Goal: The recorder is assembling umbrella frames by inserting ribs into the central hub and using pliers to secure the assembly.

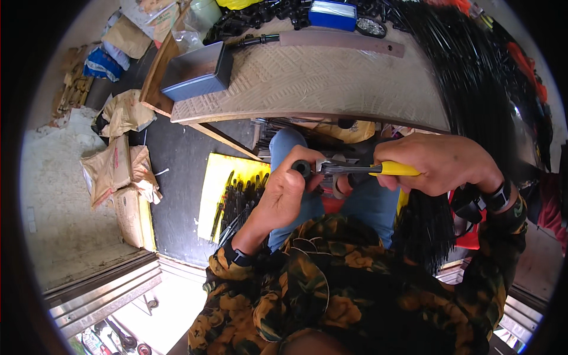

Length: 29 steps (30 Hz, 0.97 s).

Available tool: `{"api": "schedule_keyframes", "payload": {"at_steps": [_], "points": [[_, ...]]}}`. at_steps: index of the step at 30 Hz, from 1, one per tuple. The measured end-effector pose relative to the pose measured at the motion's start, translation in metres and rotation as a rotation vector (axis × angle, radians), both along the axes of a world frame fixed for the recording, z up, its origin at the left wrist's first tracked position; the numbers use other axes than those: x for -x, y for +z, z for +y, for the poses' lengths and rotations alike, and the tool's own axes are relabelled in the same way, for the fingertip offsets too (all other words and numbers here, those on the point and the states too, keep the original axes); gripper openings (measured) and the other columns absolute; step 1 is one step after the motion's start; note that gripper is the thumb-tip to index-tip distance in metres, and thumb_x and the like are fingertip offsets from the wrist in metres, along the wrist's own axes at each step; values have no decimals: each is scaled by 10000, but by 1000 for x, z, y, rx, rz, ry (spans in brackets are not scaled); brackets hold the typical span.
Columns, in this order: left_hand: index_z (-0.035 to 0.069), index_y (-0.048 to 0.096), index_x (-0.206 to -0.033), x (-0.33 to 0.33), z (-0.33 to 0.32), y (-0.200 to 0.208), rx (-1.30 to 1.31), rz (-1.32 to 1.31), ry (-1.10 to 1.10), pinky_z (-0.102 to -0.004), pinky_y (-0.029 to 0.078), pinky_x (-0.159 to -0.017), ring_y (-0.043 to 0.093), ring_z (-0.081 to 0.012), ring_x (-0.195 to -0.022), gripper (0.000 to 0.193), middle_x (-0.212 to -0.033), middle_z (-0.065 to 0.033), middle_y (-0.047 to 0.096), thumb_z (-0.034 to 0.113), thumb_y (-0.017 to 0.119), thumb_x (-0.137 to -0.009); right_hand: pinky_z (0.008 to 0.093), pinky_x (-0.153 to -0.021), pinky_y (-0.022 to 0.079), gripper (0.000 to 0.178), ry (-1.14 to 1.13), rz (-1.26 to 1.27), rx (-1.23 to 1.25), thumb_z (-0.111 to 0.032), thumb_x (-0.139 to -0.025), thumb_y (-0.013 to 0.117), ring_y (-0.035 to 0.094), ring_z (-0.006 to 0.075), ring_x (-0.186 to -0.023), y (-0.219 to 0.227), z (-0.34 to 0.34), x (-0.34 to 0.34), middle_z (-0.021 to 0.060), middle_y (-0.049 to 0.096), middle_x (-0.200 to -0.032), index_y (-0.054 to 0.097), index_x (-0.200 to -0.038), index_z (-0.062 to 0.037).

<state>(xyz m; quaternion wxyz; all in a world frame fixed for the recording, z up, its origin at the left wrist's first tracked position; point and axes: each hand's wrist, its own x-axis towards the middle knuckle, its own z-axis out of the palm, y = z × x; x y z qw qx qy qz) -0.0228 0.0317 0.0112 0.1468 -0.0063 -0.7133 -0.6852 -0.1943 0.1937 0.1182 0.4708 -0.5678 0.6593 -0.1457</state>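
Note:
Over my lap, my left hand (283,192) is closed around a black, round, hollow-ended part (302,169), its open end turned up beside my thumb. My right hand (441,163) grips pliers (397,169) by their yellow handles. The metal jaws of the pliers reach left to the black part at my left fingers. Whether the jaws are clamped on it cannot be made out, as my fingers hide part of that spot. Both hands are just in front of the near edge of the workbench (331,83).
On the bench are a grey-blue metal box (195,74), a long flat blade (337,41) with a black handle, and a blue box (333,13). Long black rods (473,77) are heaped at right. More black rods lie on a yellow sheet (207,195); brown paper bags (112,165) lie left.

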Motion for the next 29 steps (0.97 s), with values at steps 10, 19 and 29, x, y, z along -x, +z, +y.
{"api": "schedule_keyframes", "payload": {"at_steps": [10, 19, 29], "points": [[3, 401, -1093, -18, -65, 21, -80, 389, 473, -273, 358, -596, 405, -133, -628, 378, -724, -42, 452, 339, 398, -918, 419, -655, 450, 266, -253, 889, 544, -70, -756, 576, 557, 378, -845, -63, 7, 37, 136, 540, -955, 519, -1015, -47], [125, 518, -697, -222, -111, 78, -259, 982, 486, -223, 323, -516, 400, -56, -442, 468, -533, 72, 439, 558, 694, -658, 373, -738, 459, 329, -267, 1232, 437, -283, -872, 550, 576, 338, -892, -131, 47, 162, 147, 553, -1033, 511, -1061, -17], [24, 518, -1203, -85, -178, -252, 479, -335, 566, -309, 299, -1009, 473, -165, -1156, 371, -1158, -199, 557, 136, 551, -851, 373, -779, 452, 280, -716, 1183, 267, -221, -799, 609, 570, 334, -923, -100, 97, 171, 180, 586, -999, 582, -997, -24]]}}
